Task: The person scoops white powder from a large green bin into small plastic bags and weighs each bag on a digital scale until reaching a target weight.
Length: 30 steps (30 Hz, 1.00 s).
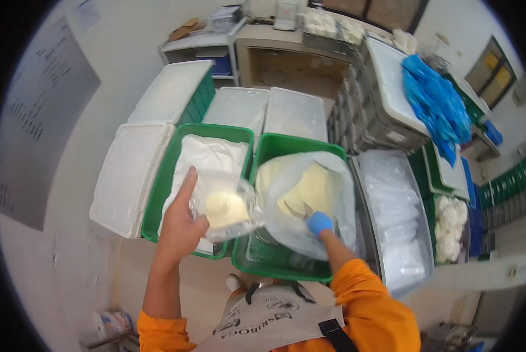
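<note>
My bare left hand (180, 227) grips a clear plastic bag (246, 226) by its left side, thumb and index finger showing. Pale yellow powder (225, 206) lies inside this bag. To the right, my right hand (320, 223), in a blue glove, holds a metal scoop (298, 209), its handle hidden in my fist. The scoop dips into more pale yellow powder (319, 186) in a large translucent bag (346, 220). This large bag sits open in a green crate (280, 267). Below the small bag, another green crate (151, 220) contains white sheeting (213, 154).
White-lidded crates (131, 176) stand left and behind. On the right, a grey crate (395, 217) holds clear plastic bags. Behind it rise stacked grey crates (357, 105) with blue plastic (436, 97) on top. A scale (286, 14) stands on the back counter.
</note>
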Tool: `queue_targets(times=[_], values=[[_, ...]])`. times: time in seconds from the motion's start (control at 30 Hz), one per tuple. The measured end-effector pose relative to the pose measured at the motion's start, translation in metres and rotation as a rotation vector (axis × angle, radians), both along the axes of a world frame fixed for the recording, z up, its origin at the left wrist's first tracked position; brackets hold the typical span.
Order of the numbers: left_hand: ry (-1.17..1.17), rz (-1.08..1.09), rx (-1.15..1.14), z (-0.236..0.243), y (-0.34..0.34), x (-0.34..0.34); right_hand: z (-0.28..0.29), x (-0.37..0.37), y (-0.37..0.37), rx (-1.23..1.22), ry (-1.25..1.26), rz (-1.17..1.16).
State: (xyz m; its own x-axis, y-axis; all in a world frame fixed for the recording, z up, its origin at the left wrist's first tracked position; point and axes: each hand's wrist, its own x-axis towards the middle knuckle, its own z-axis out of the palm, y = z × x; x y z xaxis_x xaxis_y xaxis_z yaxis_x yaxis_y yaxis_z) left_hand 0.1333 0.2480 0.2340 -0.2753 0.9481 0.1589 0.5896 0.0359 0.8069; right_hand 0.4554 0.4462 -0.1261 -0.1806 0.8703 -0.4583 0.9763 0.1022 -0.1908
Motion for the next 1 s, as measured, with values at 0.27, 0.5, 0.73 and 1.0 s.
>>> queue_targets(times=[0.27,0.5,0.73,1.0], values=[[-0.34,0.148,-0.229,-0.028,-0.043,0.014,-0.03,-0.086,0.074,0.013,0.103,-0.047],[-0.365,0.093,-0.237,-0.046,-0.052,0.026,0.01,-0.009,0.003,0.34,0.349,-0.143],[-0.295,0.112,-0.516,-0.103,-0.021,0.04,0.082,0.06,-0.053,0.485,0.326,-0.161],[-0.321,0.043,-0.43,-0.174,-0.004,0.042,0.164,0.122,-0.076,0.501,0.525,-0.1]])
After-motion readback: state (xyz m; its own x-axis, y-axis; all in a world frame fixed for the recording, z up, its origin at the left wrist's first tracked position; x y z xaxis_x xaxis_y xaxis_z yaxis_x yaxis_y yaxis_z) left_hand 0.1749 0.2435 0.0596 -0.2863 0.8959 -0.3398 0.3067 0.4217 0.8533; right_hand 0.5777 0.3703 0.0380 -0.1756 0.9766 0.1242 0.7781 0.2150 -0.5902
